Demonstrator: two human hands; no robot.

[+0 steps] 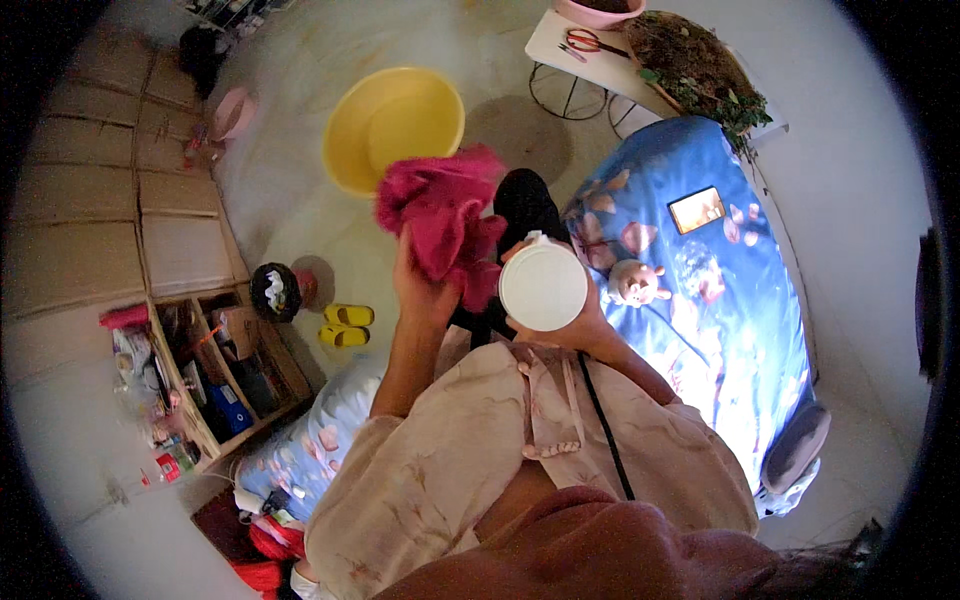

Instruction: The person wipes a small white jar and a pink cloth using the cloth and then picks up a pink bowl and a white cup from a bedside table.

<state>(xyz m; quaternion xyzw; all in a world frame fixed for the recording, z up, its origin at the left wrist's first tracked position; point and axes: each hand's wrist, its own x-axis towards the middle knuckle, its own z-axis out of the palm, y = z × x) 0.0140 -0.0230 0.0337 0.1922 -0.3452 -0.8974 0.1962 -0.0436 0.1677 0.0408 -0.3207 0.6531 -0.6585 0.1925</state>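
My left hand [428, 285] is closed on a crumpled dark pink cloth [440, 205], which hangs in folds beyond my fingers and covers part of them. Its lower folds reach close to a container with a round white lid [543, 288]. My right hand [590, 315] wraps round that container from the right side. The lid faces up toward me, so the container's body is mostly hidden. Past the cloth, a wide yellow basin [393, 125] stands on the floor, and the cloth overlaps its near rim in the view.
Right of me, a blue flowered bed cover [650, 170] bears a phone [697, 210] and a small plush toy [637, 284]. Behind it, a white table [560, 50] holds red-handled scissors [590, 41] and a plant. Yellow slippers [347, 325] and a wooden shelf [215, 370] are at left.
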